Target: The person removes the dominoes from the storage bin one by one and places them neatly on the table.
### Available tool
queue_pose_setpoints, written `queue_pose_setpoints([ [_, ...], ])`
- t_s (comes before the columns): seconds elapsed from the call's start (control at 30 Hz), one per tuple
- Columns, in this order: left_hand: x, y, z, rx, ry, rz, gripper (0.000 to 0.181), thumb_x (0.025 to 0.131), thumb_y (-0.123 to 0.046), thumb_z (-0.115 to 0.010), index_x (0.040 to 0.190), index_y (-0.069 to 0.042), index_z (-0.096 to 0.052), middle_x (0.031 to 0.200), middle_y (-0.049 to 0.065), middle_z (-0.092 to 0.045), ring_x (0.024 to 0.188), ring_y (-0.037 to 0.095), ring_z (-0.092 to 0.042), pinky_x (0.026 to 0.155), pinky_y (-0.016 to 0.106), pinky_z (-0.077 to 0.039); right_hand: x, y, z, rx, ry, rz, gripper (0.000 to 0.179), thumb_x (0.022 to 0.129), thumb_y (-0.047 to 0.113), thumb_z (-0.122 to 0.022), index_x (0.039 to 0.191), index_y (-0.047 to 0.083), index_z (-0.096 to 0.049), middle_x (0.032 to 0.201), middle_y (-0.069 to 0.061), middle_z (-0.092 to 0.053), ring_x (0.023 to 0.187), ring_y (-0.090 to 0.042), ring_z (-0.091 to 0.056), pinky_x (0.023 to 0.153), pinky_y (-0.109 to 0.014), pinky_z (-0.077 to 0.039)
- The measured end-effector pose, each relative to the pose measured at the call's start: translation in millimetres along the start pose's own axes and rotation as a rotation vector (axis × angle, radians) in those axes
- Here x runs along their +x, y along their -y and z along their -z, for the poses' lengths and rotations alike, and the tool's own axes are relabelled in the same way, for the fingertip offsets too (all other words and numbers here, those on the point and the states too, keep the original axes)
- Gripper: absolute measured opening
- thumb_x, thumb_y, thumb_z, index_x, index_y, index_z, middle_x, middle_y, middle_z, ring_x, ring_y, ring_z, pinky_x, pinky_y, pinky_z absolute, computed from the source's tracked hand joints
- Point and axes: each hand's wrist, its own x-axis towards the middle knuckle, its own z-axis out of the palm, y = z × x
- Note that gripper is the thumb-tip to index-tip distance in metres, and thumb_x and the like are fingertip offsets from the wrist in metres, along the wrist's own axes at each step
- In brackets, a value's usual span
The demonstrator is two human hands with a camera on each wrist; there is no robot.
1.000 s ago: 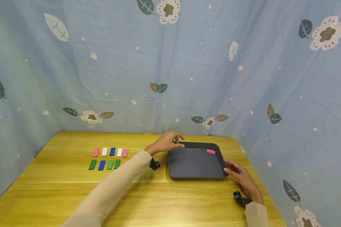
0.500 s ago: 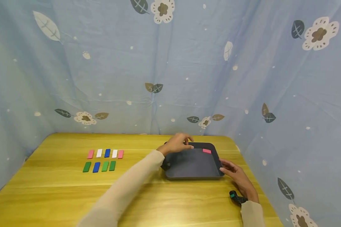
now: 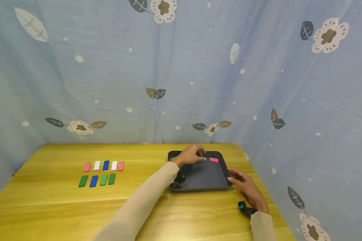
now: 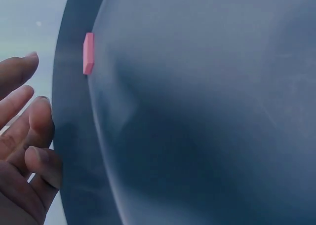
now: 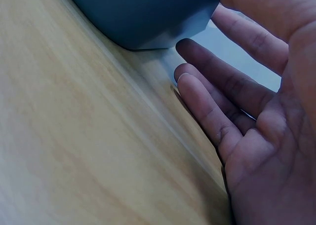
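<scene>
A dark grey rectangular tray [image 3: 205,177] lies on the wooden table, with one pink block [image 3: 214,160] against its far inner wall. My left hand [image 3: 191,155] is over the tray's far left part, fingers loosely bent and holding nothing; the left wrist view shows the pink block [image 4: 88,54] apart from the fingertips. At the tray's right side, my right hand [image 3: 245,185] holds the rim between thumb and forefinger. In the right wrist view, the other fingers [image 5: 202,99] extend beside the tray's corner [image 5: 148,22], close to the table.
Left on the table are two rows of small blocks: pink [image 3: 87,167], white [image 3: 97,165] and blue [image 3: 106,165] behind, dark green [image 3: 82,181], blue and light green [image 3: 103,180] in front. A blue flowered curtain [image 3: 181,73] hangs behind and at the sides.
My left hand has moved right and further over the tray, toward the pink block. My right hand stays at the tray's rim. The whole view has shifted a little.
</scene>
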Motion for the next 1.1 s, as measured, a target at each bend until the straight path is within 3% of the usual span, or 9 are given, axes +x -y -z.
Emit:
queue_pose_setpoints([
  [0.2, 5.2, 1.6, -8.1, 0.004, 0.020, 0.026, 0.040, 0.096, -0.020, -0.076, 0.131, -0.002, -0.067, 0.115, 0.015, -0.071, 0.103, 0.024, -0.066, 0.092, 0.041, -0.052, 0.7, -1, 0, -0.004, -0.004, -0.013, 0.056, 0.098, 0.033, -0.073, 0.149, 0.020, -0.056, 0.149, -0.008, -0.053, 0.123, -0.023, -0.054, 0.098, -0.025, -0.047],
  [0.43, 10.1, 1.6, -15.1, 0.030, 0.076, 0.065, 0.048, 0.098, -0.021, -0.074, 0.141, -0.004, -0.061, 0.100, 0.005, -0.069, 0.085, 0.015, -0.063, 0.075, 0.031, -0.052, 2.1, -2, -1, 0.010, 0.006, -0.004, 0.054, 0.098, 0.032, -0.072, 0.149, 0.022, -0.056, 0.149, -0.007, -0.052, 0.125, -0.028, -0.053, 0.099, -0.027, -0.047],
  [0.53, 12.7, 4.0, -19.3, 0.072, 0.110, 0.080, 0.053, 0.098, -0.023, -0.074, 0.145, -0.006, -0.057, 0.101, 0.004, -0.068, 0.085, 0.013, -0.061, 0.078, 0.033, -0.052, 3.2, -4, -2, 0.016, 0.005, -0.010, 0.052, 0.098, 0.031, -0.073, 0.148, 0.022, -0.057, 0.148, -0.006, -0.054, 0.124, -0.028, -0.053, 0.099, -0.027, -0.047],
  [0.6, 14.1, 6.1, -22.7, 0.111, 0.134, 0.091, 0.056, 0.098, -0.025, -0.073, 0.148, -0.008, -0.055, 0.107, 0.005, -0.069, 0.089, 0.015, -0.063, 0.084, 0.036, -0.053, 3.7, -4, -2, 0.020, 0.001, -0.010, 0.052, 0.098, 0.031, -0.073, 0.148, 0.022, -0.057, 0.148, -0.007, -0.054, 0.124, -0.028, -0.054, 0.099, -0.026, -0.047],
  [0.67, 15.0, 7.3, -26.4, 0.160, 0.153, 0.104, 0.057, 0.098, -0.028, -0.073, 0.149, -0.010, -0.055, 0.121, 0.006, -0.069, 0.106, 0.019, -0.065, 0.096, 0.040, -0.051, 4.1, -3, -3, 0.020, -0.002, -0.013, 0.053, 0.098, 0.031, -0.073, 0.147, 0.022, -0.058, 0.148, -0.007, -0.054, 0.124, -0.027, -0.054, 0.099, -0.026, -0.047],
  [0.83, 16.5, 7.1, -33.4, 0.209, 0.174, 0.132, 0.047, 0.099, -0.030, -0.072, 0.142, -0.013, -0.062, 0.142, 0.005, -0.061, 0.134, 0.025, -0.054, 0.108, 0.044, -0.044, 2.7, 0, -2, 0.025, 0.002, -0.012, 0.053, 0.098, 0.031, -0.073, 0.148, 0.022, -0.057, 0.149, -0.007, -0.053, 0.125, -0.027, -0.054, 0.099, -0.026, -0.047],
  [0.97, 17.4, 3.5, -35.5, 0.193, 0.170, 0.147, 0.042, 0.099, -0.029, -0.072, 0.137, -0.014, -0.065, 0.139, 0.005, -0.062, 0.132, 0.025, -0.056, 0.107, 0.044, -0.045, 1.5, 1, -1, 0.029, 0.001, -0.014, 0.054, 0.098, 0.030, -0.073, 0.148, 0.022, -0.057, 0.149, -0.006, -0.053, 0.126, -0.026, -0.054, 0.099, -0.026, -0.047],
  [1.1, 18.8, 0.3, -37.9, 0.186, 0.168, 0.151, 0.050, 0.099, -0.028, -0.072, 0.144, -0.011, -0.059, 0.144, 0.007, -0.060, 0.133, 0.027, -0.055, 0.107, 0.045, -0.045, 1.0, 1, 0, 0.036, -0.006, -0.020, 0.053, 0.097, 0.030, -0.074, 0.148, 0.022, -0.058, 0.148, -0.006, -0.054, 0.126, -0.027, -0.054, 0.099, -0.026, -0.047],
])
